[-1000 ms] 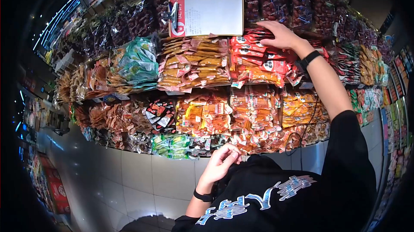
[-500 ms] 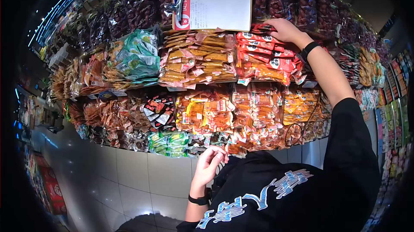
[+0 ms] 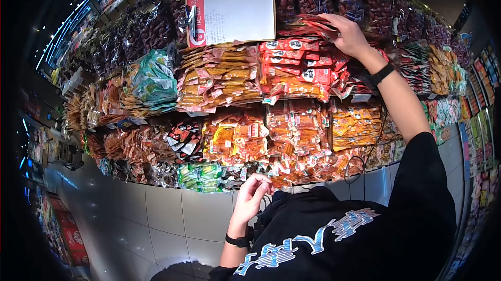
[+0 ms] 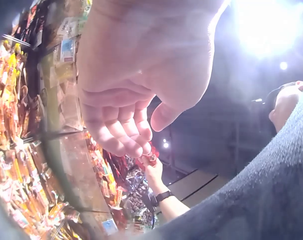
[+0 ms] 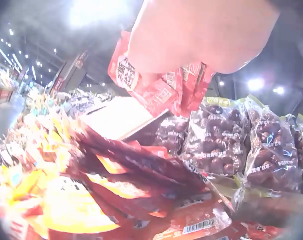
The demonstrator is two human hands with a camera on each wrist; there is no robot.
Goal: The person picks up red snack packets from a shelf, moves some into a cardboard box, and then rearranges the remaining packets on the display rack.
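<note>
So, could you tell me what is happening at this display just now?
A person's right hand holds a few red packets above the pile of red packets, beside a clipboard. The left hand hangs loosely curled in front of the body, holding nothing.

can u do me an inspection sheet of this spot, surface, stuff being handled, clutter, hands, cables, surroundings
surface: tiered display, densely covered with packets
job's things: red packets in the right hand, raised above more red packets in the display
clutter: clipboard marked "Sale" resting across the goods; bags of dark red fruit behind
right hand: fingers curled round the packets
left hand: empty, fingers loosely curled, low in front of the body
cables: thin dark looped cord hanging in front of the lower tiers; its ends cannot be made out
surroundings: tiled floor, other stocked shelves, bright overhead lights
</note>
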